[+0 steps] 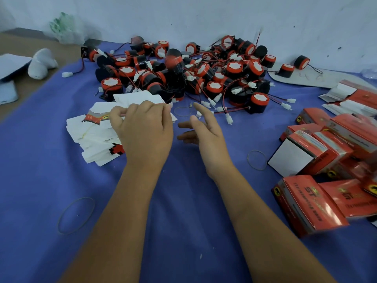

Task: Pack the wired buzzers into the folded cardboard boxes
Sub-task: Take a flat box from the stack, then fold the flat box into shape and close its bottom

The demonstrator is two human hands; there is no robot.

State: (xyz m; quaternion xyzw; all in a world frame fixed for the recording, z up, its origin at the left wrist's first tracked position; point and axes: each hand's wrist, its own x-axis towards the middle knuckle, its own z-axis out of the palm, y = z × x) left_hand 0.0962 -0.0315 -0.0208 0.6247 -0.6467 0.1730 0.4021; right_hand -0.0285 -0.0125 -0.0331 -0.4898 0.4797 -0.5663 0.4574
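Observation:
A heap of red-and-black wired buzzers point(183, 72) with white plugs lies at the back of the blue cloth point(183, 221). A fanned stack of flat white box blanks point(95, 135) lies left of centre. My left hand point(142, 129) is over that stack and pinches the top flat blank point(140, 99) at its edge. My right hand point(202, 131) hovers beside it with fingers spread, holding nothing. Folded red cardboard boxes point(318, 152) are piled at the right.
Loose rubber bands lie on the cloth: one at the near left point(76, 215), one by the boxes point(257, 159), one in front of the buzzers point(182, 111). More flat blanks point(350, 97) lie at the far right. White items point(40, 62) sit on the left tabletop.

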